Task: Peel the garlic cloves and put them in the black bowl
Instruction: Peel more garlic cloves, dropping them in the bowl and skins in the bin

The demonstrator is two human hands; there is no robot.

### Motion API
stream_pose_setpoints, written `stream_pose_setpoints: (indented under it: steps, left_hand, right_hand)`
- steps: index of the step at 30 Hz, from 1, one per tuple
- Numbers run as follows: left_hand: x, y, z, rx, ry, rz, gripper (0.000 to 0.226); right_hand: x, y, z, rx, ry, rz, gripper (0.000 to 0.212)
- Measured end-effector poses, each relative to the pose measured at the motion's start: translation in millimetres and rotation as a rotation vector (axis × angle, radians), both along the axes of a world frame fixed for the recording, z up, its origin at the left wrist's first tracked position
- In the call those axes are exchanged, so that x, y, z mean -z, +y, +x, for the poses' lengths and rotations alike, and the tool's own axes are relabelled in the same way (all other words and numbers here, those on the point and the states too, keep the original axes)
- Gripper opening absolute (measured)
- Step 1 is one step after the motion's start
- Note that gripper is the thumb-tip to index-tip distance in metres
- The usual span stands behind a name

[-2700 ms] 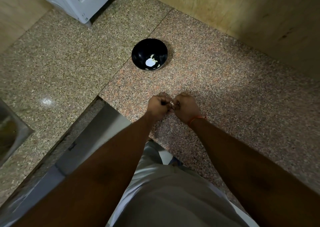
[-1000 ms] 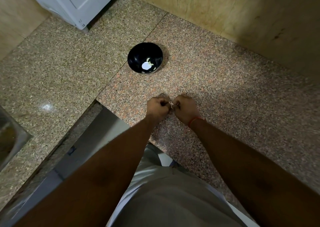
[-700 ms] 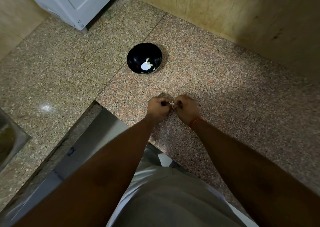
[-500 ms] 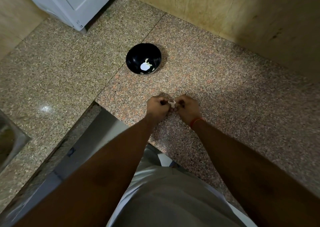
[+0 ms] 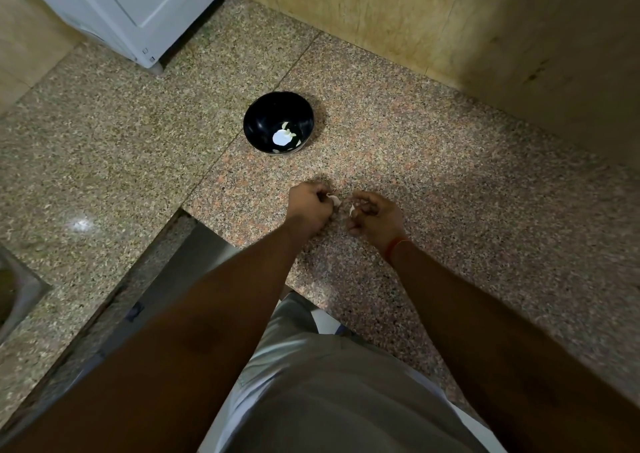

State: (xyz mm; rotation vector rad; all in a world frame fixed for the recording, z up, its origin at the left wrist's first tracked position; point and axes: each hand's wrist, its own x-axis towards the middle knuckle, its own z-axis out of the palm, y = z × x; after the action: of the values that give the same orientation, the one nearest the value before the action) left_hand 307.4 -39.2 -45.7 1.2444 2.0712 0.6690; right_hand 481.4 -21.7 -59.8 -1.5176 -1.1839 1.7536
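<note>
My left hand point(image 5: 309, 207) is curled around a pale garlic clove point(image 5: 334, 199) that pokes out at its fingertips. A short gap to the right, my right hand point(image 5: 375, 216) pinches a small white bit of garlic skin point(image 5: 352, 209). Both hands hover just above the speckled granite counter point(image 5: 450, 189). The black bowl point(image 5: 268, 115) stands on the counter beyond my left hand, with a few pale peeled cloves point(image 5: 283, 137) at its bottom.
A white appliance point(image 5: 138, 6) stands at the back left. A tan tiled wall point(image 5: 450, 20) runs along the back right. The counter's front edge steps inward at the left point(image 5: 183, 213), and a steel sink corner point(image 5: 17, 290) shows at the far left.
My hands were pressed together around the clove; now they have pulled apart, the left keeping the clove and the right drawing away with a white scrap.
</note>
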Motion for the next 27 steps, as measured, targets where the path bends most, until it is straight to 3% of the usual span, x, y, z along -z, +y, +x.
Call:
stream_pose_setpoints:
  steps: [5, 8, 11, 18, 22, 27]
  left_hand:
    - [-9.2, -10.9, 5.4, 0.034, 0.015, 0.051, 0.046]
    - [-5.5, -27.9, 9.6, 0.04, 0.019, 0.074, 0.031]
    - [1.4, -48.3, 14.4, 0.087, -0.109, 0.086, 0.017]
    - [11.8, -82.6, 11.2, 0.097, -0.258, 0.043, 0.004]
    - [8.5, -87.2, 10.4, 0.132, -0.265, 0.024, 0.01]
    - [16.0, -84.6, 6.6, 0.18, -0.137, 0.01, 0.018]
  right_hand:
    - [-4.1, -9.5, 4.8, -0.006, -0.001, -0.07, 0.023]
    - [-5.5, -17.0, 6.0, -0.023, -0.013, -0.075, 0.02]
    - [-8.1, -25.3, 5.2, -0.055, -0.025, -0.07, 0.019]
    - [-3.5, -43.2, 2.0, -0.153, -0.088, -0.079, 0.028]
    - [-4.6, -51.4, 1.8, -0.154, -0.097, -0.073, 0.028]
    - [-7.4, -52.7, 1.0, -0.159, -0.132, -0.032, 0.03]
